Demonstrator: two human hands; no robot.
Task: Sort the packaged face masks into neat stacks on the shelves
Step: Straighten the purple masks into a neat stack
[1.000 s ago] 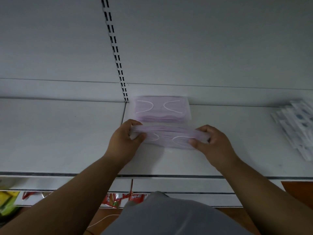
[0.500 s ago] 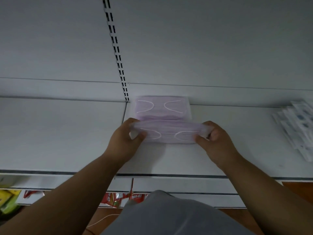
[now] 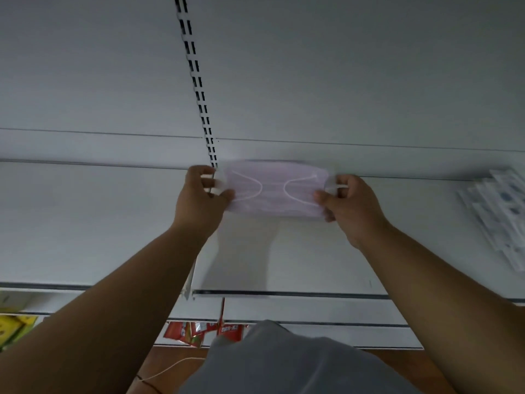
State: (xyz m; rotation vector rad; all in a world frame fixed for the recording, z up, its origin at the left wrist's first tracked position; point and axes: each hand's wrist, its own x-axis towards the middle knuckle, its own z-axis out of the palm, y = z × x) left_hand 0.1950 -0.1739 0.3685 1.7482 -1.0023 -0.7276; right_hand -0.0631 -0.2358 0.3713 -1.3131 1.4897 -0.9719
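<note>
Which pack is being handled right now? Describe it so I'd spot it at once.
Find the slotted metal rail running up the white back wall, and follow it down to the shelf. Just right of its foot, the left hand and right hand hold a pink mask pack by its ends. Unlike the white-and-blue packs at the far right, it is pink with white ear loops.

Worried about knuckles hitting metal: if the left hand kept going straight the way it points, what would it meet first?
Probably the slotted upright at the back panel: the left hand, holding the mask pack, points toward it. Depth is unclear.
</note>
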